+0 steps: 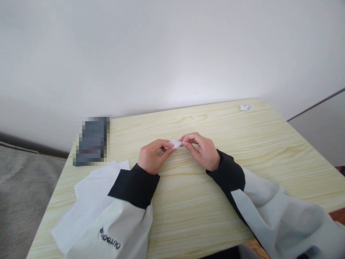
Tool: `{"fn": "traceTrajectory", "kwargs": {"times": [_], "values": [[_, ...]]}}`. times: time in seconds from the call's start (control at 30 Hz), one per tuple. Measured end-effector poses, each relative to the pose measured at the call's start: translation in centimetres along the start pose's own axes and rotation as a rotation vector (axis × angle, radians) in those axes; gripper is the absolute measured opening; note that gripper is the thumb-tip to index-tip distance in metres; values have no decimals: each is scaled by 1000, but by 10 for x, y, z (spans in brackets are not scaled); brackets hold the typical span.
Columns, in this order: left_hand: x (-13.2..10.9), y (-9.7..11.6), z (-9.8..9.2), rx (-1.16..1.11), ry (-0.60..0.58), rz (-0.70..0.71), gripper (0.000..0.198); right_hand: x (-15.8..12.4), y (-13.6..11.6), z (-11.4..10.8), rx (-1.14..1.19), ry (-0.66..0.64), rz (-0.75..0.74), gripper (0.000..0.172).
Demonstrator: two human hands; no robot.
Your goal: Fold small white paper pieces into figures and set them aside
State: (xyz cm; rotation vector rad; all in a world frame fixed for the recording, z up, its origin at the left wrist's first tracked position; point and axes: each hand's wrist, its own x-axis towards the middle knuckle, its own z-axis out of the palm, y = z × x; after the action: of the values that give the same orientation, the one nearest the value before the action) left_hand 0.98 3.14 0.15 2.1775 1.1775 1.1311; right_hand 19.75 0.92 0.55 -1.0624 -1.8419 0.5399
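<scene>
Table (188,208): wood-grain, against white wall (172,54).
Paper piece (176,144): nearer back edge than front, long axis hand to hand.
Left hand (154,154): pinching left end.
Right hand (203,150): pinching right end, equally near.

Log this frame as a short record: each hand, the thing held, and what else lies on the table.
Left hand: pinching one end of a small white paper piece
Right hand: pinching its opposite end
Table, left: larger white paper, partly hidden by the left sleeve; dark pixelated object beyond
Table, far right: white scrap
</scene>
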Motion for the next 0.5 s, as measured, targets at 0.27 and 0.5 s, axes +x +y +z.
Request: {"fn": "traceTrajectory", "kwargs": {"times": [0.27,0.5], "values": [[-1,-2,0,187,3,292,9,3,8,-6,-294,-153,-282,16],[-1,-2,0,181,3,373,7,5,9,-9,-360,-310,-220,18]]}}
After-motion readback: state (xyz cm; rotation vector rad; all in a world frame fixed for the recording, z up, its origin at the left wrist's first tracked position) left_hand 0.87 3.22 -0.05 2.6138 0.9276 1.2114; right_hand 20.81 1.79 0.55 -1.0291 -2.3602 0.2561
